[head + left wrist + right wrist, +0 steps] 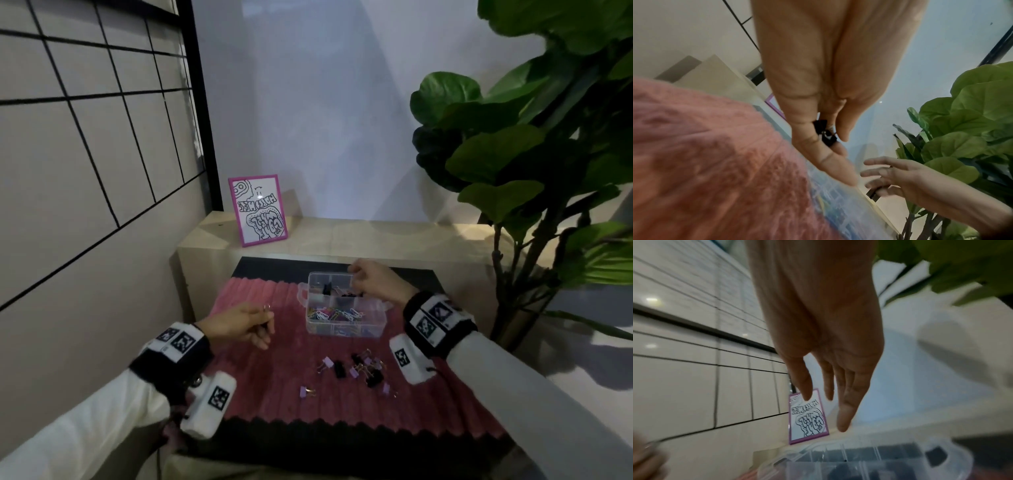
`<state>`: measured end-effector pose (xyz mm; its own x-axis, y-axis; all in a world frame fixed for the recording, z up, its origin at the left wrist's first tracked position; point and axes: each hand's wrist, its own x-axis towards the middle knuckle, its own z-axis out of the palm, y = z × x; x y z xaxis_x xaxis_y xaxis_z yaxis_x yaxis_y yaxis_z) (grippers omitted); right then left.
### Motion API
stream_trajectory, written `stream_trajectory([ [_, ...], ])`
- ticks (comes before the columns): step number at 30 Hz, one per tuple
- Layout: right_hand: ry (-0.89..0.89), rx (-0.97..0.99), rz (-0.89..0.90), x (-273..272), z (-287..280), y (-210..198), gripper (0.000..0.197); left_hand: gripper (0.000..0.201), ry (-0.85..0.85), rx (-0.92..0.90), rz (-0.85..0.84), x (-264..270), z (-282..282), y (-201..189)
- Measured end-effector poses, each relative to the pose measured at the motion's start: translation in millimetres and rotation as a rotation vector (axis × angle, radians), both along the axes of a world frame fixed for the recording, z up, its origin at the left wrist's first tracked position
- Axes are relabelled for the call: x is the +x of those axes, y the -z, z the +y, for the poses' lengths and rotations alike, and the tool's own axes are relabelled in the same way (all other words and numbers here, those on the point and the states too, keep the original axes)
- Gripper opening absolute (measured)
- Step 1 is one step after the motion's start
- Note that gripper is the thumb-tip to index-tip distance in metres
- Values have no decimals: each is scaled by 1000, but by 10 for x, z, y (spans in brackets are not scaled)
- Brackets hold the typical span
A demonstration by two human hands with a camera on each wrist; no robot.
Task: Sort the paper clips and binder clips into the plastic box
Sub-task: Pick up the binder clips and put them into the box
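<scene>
A clear plastic box (346, 329) with compartments stands on a pink ribbed mat (274, 387); its front section holds coloured paper clips (337, 313), its back sections black binder clips (337, 291). My right hand (368, 281) hovers over the back right of the box (890, 462) with fingers (844, 410) straight and nothing in them. My left hand (246, 323) hangs left of the box and pinches a black binder clip (825, 133) between thumb and fingers. Several loose purple and black binder clips (359, 370) lie on the mat in front of the box.
A pink-framed drawing (258, 210) leans on the pale ledge (359, 236) behind the mat. A large leafy plant (548, 154) stands at the right, close to my right arm. A tiled wall (85, 154) runs along the left.
</scene>
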<state>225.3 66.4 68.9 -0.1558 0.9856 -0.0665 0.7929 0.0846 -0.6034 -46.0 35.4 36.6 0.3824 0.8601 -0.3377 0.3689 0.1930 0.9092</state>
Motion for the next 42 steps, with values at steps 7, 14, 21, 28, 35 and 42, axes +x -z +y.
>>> stream_trajectory([
  [7, -319, -39, -223, 357, -762, 186, 23, 30, 30, 79, 51, 414, 427, -238],
  [14, -281, -164, -271, 283, -969, 478, 76, 19, 201, 378, 416, 798, 786, -495],
  [21, -124, -55, -153, 276, -955, 785, 38, 19, 287, 497, 630, 1007, 876, -489],
  [28, 66, -152, 390, 561, -950, 769, 28, 22, 320, 547, 694, 1058, 962, -363],
  [35, 146, -210, 750, 648, -974, 752, 12, 25, 291, 644, 810, 1207, 1063, -280],
  [42, 131, -283, 988, 670, -1024, 647, 8, 27, 367, 641, 848, 1299, 1098, -162],
])
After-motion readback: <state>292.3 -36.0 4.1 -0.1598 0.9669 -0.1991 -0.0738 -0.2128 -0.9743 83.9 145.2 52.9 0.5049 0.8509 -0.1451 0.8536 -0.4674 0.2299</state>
